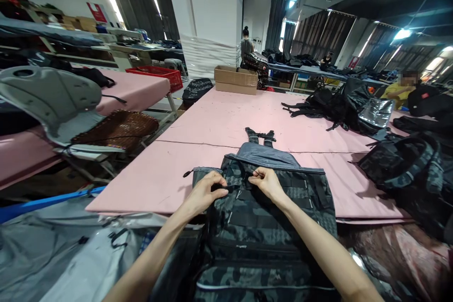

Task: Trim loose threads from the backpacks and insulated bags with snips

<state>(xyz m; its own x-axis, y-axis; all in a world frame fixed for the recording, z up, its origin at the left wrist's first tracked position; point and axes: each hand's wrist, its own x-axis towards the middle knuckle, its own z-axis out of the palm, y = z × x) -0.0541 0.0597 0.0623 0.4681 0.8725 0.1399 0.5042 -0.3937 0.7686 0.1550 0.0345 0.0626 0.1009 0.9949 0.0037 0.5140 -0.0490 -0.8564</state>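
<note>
A dark camouflage backpack (265, 217) lies over the near edge of the pink table, its top end away from me and its lower part hanging toward me. At its upper left, my left hand (208, 188) is closed, thumb and fingers pinching a short black strap (232, 188). My right hand (266, 181) is closed as well, its fingertips pinched at the upper middle of the bag. A small dark piece shows at those fingertips, too small to name. Beyond the hands lie the bag's grey panel (267, 155) and its two shoulder straps (260, 137).
The pink table (198, 127) stretches ahead. Black backpacks (339, 104) are piled at its right, with a camouflage backpack (403, 165) nearer me. A cardboard box (236, 80) stands at the far end. Left are a grey chair (53, 104) and grey bags (71, 255). People work farther back.
</note>
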